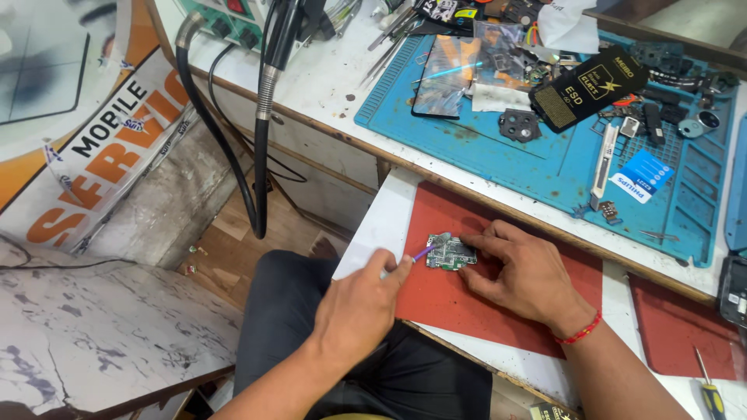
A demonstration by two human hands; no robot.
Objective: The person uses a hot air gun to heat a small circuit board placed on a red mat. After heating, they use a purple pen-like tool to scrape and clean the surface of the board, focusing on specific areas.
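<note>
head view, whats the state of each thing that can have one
left hand: gripping a purple-tipped tool, tip on the board
right hand: fingers pressing the board down
circuit board: bare, flat on the red mat
phone: face up on the blue mat, screen dark
screwdriver: lying unused

Blue work mat [506, 167] on the white bench held a phone screen [445, 76], black packet [587, 87], camera frame [520, 124], utility knife [603, 165] — scattered parts. Black hoses [261, 155] hung left; screwdriver [710, 391] lay lower right.
</note>
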